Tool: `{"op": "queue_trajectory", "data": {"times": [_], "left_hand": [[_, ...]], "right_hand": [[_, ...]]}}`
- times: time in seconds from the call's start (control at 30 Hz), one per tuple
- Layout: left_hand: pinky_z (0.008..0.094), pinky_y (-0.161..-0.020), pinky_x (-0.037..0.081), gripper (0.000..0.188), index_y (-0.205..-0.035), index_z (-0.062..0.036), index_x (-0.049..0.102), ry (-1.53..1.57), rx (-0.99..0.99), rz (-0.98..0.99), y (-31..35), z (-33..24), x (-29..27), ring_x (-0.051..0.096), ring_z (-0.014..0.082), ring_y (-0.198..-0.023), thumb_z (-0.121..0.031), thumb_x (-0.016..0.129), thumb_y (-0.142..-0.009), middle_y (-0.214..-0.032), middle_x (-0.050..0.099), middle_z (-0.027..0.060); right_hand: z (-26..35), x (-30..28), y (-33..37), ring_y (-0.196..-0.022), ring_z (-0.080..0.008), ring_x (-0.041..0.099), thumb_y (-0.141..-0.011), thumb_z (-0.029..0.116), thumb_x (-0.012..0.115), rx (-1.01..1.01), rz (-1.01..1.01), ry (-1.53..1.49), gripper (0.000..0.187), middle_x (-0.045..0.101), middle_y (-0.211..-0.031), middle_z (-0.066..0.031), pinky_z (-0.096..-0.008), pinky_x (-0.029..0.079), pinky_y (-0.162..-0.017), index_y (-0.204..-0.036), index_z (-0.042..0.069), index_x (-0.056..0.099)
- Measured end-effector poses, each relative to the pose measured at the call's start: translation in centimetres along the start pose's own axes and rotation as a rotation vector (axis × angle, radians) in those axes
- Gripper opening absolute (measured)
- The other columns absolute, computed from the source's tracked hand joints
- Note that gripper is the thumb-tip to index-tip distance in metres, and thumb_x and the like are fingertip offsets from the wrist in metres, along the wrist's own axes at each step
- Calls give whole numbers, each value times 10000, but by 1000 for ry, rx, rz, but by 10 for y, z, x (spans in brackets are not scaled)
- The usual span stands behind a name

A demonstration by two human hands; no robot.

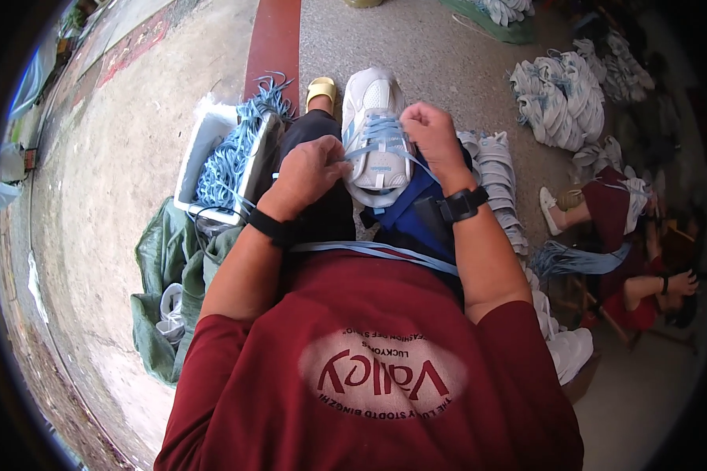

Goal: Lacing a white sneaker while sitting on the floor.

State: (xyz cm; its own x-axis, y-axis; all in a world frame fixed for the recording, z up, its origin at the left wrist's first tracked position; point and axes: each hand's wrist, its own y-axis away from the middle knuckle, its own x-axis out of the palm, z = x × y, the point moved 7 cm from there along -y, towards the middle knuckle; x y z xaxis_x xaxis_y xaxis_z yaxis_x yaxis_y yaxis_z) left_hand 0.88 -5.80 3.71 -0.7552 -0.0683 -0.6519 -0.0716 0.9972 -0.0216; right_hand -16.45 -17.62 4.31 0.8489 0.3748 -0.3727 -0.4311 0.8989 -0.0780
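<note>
A white sneaker (371, 82) rests on my lap, its toe pointing away from me and its tongue nearest me. A light blue shoelace (381, 127) crosses back and forth over its front. On the shoe's left side my left hand (314, 169) is closed, its fingertips pinching a stretch of the lace beside the opening. My right hand (432, 133) is closed at the right edge of the lacing, fingers pinched on the lace. A loose end of lace trails below it. More blue laces (369, 248) lie across my waist.
To the left, a white foam box (187, 179) holds a heap of blue laces (226, 169). A green sack (159, 263) with white shoes stands below it. On the right are stacked white shoes (496, 177) and bundled shoes (558, 98). A co-worker (609, 200) sits at far right.
</note>
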Motion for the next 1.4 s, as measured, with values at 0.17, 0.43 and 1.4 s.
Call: {"op": "queue_trajectory", "data": {"times": [0.17, 0.43, 1.4], "left_hand": [[320, -624, 467, 177, -846, -12, 590, 24, -13, 25, -1, 7, 1, 605, 221, -664, -130, 682, -751, -716, 611, 117], [312, -608, 461, 179, -830, -3, 596, 7, -17, 37, -2, 6, 4, 593, 206, -637, -147, 681, -765, -692, 606, 111], [311, -601, 459, 235, -833, -8, 622, 18, -60, 35, -1, 7, 2, 585, 199, -620, -226, 690, -779, -684, 611, 115]], "right_hand": [[-20, -5, 22, -656, -56, 516, -748, -29, 579, 162, 94, -425, 89, 564, -717, 19, -193, 430, -610, -819, 6, 619], [-17, 0, 27, -630, -49, 500, -773, -5, 607, 37, 18, -228, 65, 569, -707, 18, -198, 406, -555, -822, 22, 639], [-20, 2, 34, -787, -91, 515, -826, 93, 605, 135, 168, -732, 85, 583, -808, -16, -221, 408, -745, -858, 15, 612]]}}
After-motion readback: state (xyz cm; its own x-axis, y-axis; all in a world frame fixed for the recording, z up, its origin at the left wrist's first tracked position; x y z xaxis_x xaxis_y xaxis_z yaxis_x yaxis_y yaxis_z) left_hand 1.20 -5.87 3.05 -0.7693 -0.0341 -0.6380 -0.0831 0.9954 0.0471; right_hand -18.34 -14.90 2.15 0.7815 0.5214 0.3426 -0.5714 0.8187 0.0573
